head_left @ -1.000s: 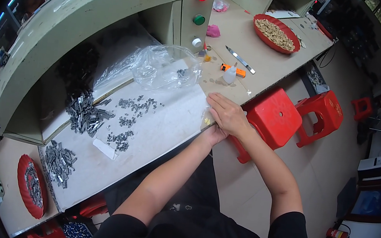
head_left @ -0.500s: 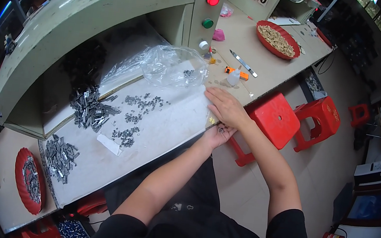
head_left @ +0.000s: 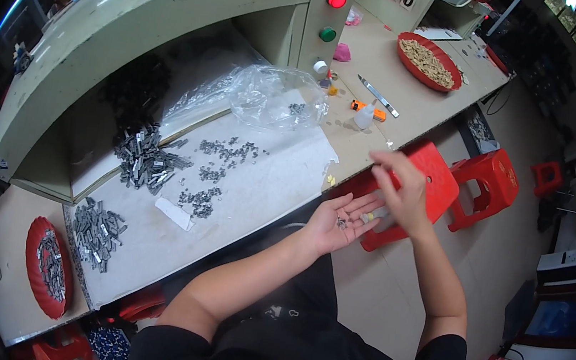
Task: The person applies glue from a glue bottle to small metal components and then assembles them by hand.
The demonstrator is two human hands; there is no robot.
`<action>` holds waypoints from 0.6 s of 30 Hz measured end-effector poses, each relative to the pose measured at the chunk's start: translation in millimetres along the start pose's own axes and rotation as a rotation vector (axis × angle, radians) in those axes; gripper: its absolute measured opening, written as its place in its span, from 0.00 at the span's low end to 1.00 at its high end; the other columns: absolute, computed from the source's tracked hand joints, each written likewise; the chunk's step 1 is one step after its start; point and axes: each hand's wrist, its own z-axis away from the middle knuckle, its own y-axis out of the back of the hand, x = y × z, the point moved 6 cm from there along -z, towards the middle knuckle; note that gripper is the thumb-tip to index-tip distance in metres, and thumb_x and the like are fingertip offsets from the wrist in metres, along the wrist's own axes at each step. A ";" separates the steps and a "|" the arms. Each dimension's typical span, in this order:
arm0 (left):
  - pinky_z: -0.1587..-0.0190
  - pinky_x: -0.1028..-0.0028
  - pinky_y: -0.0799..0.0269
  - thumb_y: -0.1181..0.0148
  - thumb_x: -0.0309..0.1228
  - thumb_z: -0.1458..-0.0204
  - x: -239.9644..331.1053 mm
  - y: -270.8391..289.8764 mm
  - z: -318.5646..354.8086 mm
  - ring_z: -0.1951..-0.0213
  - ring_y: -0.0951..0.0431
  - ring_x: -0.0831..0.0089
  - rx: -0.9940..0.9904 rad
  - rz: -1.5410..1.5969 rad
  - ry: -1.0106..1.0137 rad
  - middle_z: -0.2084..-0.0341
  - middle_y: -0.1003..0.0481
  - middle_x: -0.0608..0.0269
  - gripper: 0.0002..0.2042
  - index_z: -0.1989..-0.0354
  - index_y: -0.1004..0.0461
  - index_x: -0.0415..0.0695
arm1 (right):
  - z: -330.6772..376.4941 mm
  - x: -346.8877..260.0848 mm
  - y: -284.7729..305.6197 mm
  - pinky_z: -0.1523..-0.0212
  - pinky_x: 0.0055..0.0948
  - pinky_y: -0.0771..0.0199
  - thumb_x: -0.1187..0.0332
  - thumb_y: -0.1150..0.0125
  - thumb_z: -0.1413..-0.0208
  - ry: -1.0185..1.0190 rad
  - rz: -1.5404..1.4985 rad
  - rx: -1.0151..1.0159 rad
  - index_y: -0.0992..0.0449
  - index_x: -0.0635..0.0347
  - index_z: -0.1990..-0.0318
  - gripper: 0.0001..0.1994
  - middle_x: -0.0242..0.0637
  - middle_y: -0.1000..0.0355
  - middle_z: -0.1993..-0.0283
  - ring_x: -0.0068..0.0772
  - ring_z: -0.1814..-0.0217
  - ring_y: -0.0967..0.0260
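My left hand [head_left: 333,230] is turned palm up just off the table's front edge, fingers stretched out. A few small grey metal pieces [head_left: 342,222] rest in its palm. Something pale and yellowish shows at its fingertips; I cannot make out what. Above and to the right, my right hand [head_left: 405,193] is raised with fingers bent and apart, nothing visible in them. Small grey metal parts [head_left: 211,173] lie in loose clusters on the white sheet [head_left: 257,194]. Longer grey metal strips are heaped in one pile [head_left: 150,159] by the machine opening and another pile [head_left: 96,232] at the left.
A clear plastic bag [head_left: 280,100] lies by the machine's mouth. Beyond my hands are a small white bottle [head_left: 364,117], an orange box cutter [head_left: 370,111] and a slim knife [head_left: 377,95]. Red trays [head_left: 33,249] stand at both ends; red stools [head_left: 438,188] are at the right.
My hands have come away from the sheet's right edge. The left has turned open, palm up, showing the small pieces; the right has lifted and moved right, off the table.
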 end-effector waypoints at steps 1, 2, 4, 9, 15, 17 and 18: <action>0.44 0.62 0.43 0.67 0.33 0.43 10.1 -12.8 18.8 0.46 0.39 0.62 -0.121 0.030 -0.017 0.49 0.37 0.49 0.19 0.49 0.41 0.32 | -20.1 7.4 -2.0 0.65 0.26 0.31 0.73 0.48 0.52 -0.091 -0.117 -0.001 0.27 0.64 0.63 0.09 0.42 0.29 0.63 0.34 0.63 0.30; 0.44 0.61 0.43 0.67 0.33 0.43 18.3 -29.9 37.8 0.45 0.39 0.61 -0.247 0.055 -0.020 0.50 0.37 0.49 0.19 0.49 0.41 0.32 | -39.7 18.0 -6.3 0.65 0.25 0.31 0.69 0.47 0.52 -0.162 -0.168 -0.006 0.29 0.63 0.60 0.11 0.43 0.30 0.62 0.33 0.62 0.31; 0.44 0.60 0.43 0.69 0.33 0.43 53.2 -69.4 71.1 0.45 0.40 0.60 -0.264 -0.030 -0.251 0.49 0.38 0.48 0.20 0.48 0.43 0.31 | -72.1 39.7 -24.6 0.66 0.25 0.31 0.62 0.43 0.53 -0.307 -0.215 -0.032 0.34 0.62 0.54 0.20 0.44 0.30 0.63 0.32 0.61 0.31; 0.44 0.60 0.42 0.71 0.32 0.43 157.0 -113.4 83.7 0.48 0.37 0.60 -0.377 -0.156 -0.638 0.49 0.38 0.46 0.20 0.48 0.45 0.29 | -107.2 41.1 -107.9 0.75 0.26 0.32 0.63 0.43 0.56 -0.370 -0.097 -0.123 0.39 0.61 0.50 0.24 0.39 0.32 0.71 0.27 0.71 0.32; 0.46 0.65 0.42 0.66 0.43 0.43 224.4 -82.6 36.6 0.46 0.38 0.63 0.162 -1.045 -1.121 0.51 0.37 0.48 0.24 0.49 0.39 0.33 | -109.1 45.8 -116.3 0.83 0.21 0.35 0.69 0.48 0.52 -0.567 -0.530 -0.059 0.37 0.62 0.52 0.18 0.29 0.36 0.78 0.19 0.80 0.38; 0.45 0.68 0.47 0.66 0.50 0.45 213.0 -97.4 32.8 0.46 0.39 0.64 0.229 -1.764 -1.296 0.51 0.36 0.50 0.27 0.49 0.36 0.38 | -107.0 50.4 -118.3 0.83 0.20 0.35 0.69 0.50 0.50 -0.612 -0.594 -0.074 0.36 0.61 0.52 0.17 0.28 0.37 0.78 0.17 0.81 0.39; 0.45 0.68 0.47 0.66 0.50 0.45 216.2 -97.1 31.2 0.46 0.39 0.64 0.221 -1.763 -1.292 0.51 0.36 0.50 0.27 0.49 0.36 0.38 | -107.9 51.8 -117.8 0.83 0.20 0.35 0.69 0.50 0.50 -0.615 -0.589 -0.069 0.36 0.61 0.52 0.17 0.28 0.37 0.78 0.17 0.81 0.39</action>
